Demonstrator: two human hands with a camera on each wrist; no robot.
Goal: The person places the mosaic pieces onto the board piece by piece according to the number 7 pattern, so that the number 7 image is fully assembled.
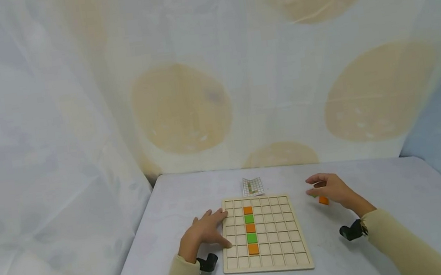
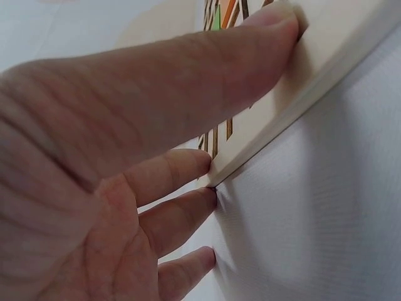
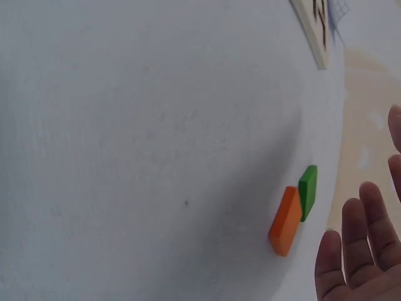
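A: What does the head view show?

B: A wooden grid board (image 1: 264,233) lies flat on a pale grey table (image 1: 398,207). One column of it holds five tiles from far to near: orange, green, orange, green, orange. The left hand (image 1: 205,233) lies with fingers spread and fairly straight on the board's left edge, pressing it and gripping nothing. The right hand (image 1: 332,189) hovers to the right of the board, fingers loosely curved and holding nothing. An orange tile (image 1: 323,200) lies on the table under it. A small pattern card (image 1: 253,186) lies just beyond the board's far edge.

A: And the left wrist view?

B: The thumb (image 2: 207,88) lies along the top of the board (image 2: 313,81), while the fingertips (image 2: 188,210) touch the board's corner and the table beside it. It is a flat press, not a clench.

A: The right wrist view?

B: The orange tile (image 3: 286,221) and a green tile (image 3: 307,192) lie touching each other on the table (image 3: 138,138), well apart from the board's corner (image 3: 313,31) at the top. The right hand (image 3: 354,257) hangs open just beside them, fingers straight, touching neither.
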